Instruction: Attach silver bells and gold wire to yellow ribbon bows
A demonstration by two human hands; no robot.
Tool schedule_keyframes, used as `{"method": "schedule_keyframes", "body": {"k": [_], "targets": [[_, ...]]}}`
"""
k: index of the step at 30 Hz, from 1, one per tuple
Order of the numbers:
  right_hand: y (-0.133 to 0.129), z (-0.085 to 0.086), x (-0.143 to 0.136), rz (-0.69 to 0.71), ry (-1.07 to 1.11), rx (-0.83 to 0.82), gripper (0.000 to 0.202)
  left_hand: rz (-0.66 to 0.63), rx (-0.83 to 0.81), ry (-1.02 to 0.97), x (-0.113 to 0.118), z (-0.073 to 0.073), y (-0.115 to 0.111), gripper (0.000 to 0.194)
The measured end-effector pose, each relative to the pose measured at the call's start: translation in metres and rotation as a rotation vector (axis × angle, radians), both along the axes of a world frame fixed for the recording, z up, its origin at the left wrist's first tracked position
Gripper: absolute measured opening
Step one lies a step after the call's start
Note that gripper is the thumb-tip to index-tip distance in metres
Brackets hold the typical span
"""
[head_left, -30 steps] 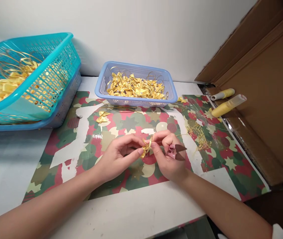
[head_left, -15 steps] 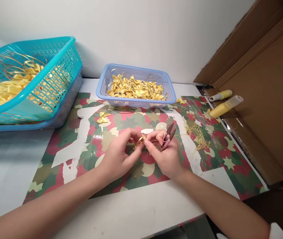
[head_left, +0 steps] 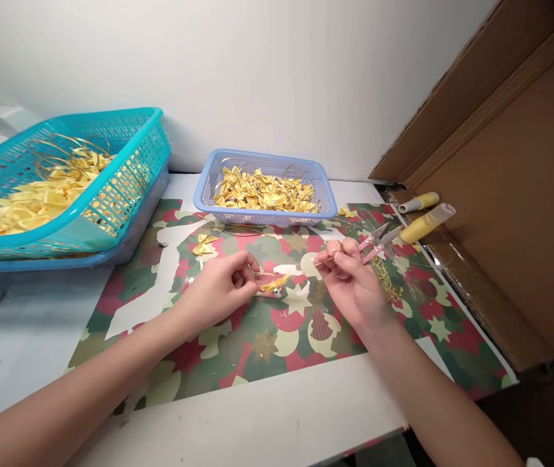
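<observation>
My left hand (head_left: 228, 282) is closed in a pinch at the middle of the patterned sheet. From its fingertips a small yellow ribbon bow (head_left: 276, 284) sticks out to the right, held just above the sheet. My right hand (head_left: 355, 275) is raised to the right, apart from the left. Pink-handled scissors (head_left: 378, 245) rest in its curled fingers, blades pointing up and right. Its thumb and forefinger also pinch a thin gold strand (head_left: 324, 263). Another yellow bow (head_left: 205, 244) lies beyond my left hand, near several loose gold cords (head_left: 240, 230).
A blue basket (head_left: 264, 217) of gold bows stands at the back. At the left, a turquoise basket (head_left: 126, 162) of yellow bows sits on a blue one. Gold thread scraps (head_left: 388, 279), two yellow rolls (head_left: 427, 222) and a cardboard wall (head_left: 491, 175) are on the right.
My hands, together before, have moved apart, the right one going right with the scissors. The bow now shows at my left fingertips. The scissors' blades have swung to the right, and the view has shifted slightly.
</observation>
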State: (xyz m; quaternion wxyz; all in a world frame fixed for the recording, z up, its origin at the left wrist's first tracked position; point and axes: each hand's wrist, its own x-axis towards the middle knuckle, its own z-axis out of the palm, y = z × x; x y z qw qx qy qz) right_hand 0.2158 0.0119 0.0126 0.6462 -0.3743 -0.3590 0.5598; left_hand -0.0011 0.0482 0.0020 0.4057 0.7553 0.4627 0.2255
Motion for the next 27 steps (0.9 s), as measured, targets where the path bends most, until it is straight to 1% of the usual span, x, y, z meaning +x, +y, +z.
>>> {"method": "schedule_keyframes", "body": {"k": [3,7,9,11,13,14,15,16,17,18,19,20,21,22,23,24,25,26,27], "targets": [[0.004,0.007,0.017,-0.064,0.033,0.025,0.044,-0.061,-0.080,0.074,-0.008,0.006,0.008,0.010],[0.008,0.013,0.035,-0.249,0.049,0.109,0.052,-0.149,-0.166,0.220,-0.022,0.012,0.021,0.011],[0.008,0.016,0.037,-0.289,0.034,0.146,0.054,-0.181,-0.154,0.255,-0.028,0.016,0.026,0.015],[0.007,0.017,0.035,-0.287,-0.004,0.175,0.053,-0.152,-0.013,0.235,-0.027,0.023,0.025,0.025],[0.004,0.019,0.030,-0.269,-0.055,0.196,0.051,-0.090,0.208,0.144,-0.018,0.030,0.016,0.037],[0.003,0.020,0.027,-0.261,-0.077,0.204,0.050,-0.086,0.302,0.074,-0.011,0.033,0.009,0.039],[0.001,0.021,0.024,-0.253,-0.093,0.211,0.050,-0.118,0.359,0.009,-0.002,0.034,0.000,0.041],[-0.001,0.022,0.021,-0.243,-0.101,0.217,0.050,-0.175,0.371,-0.044,0.007,0.035,-0.008,0.047],[-0.002,0.023,0.019,-0.232,-0.103,0.223,0.049,-0.241,0.348,-0.078,0.015,0.033,-0.016,0.055],[-0.003,0.023,0.017,-0.220,-0.101,0.228,0.049,-0.284,0.290,-0.095,0.023,0.031,-0.023,0.058],[-0.002,0.023,0.016,-0.212,-0.099,0.232,0.049,-0.320,0.229,-0.117,0.029,0.028,-0.027,0.052],[-0.001,0.021,0.016,-0.206,-0.102,0.228,0.049,-0.358,0.147,-0.130,0.033,0.025,-0.029,0.035],[0.001,0.019,0.018,-0.200,-0.120,0.209,0.050,-0.351,0.071,-0.161,0.035,0.022,-0.029,0.024],[0.004,0.016,0.021,-0.193,-0.167,0.169,0.051,-0.303,-0.003,-0.216,0.035,0.021,-0.028,0.027],[0.007,0.013,0.026,-0.183,-0.250,0.107,0.050,-0.236,-0.074,-0.287,0.034,0.019,-0.024,0.033],[0.011,0.009,0.032,-0.164,-0.380,0.017,0.048,-0.154,-0.140,-0.374,0.032,0.019,-0.020,0.037],[0.014,0.006,0.039,-0.142,-0.570,-0.097,0.043,-0.091,-0.199,-0.456,0.030,0.019,-0.015,0.038],[0.016,0.003,0.047,-0.141,-0.804,-0.202,0.040,-0.053,-0.244,-0.524,0.028,0.020,-0.011,0.038],[0.018,0.000,0.054,-0.156,-1.060,-0.267,0.040,-0.040,-0.277,-0.569,0.026,0.020,-0.007,0.038]]}}
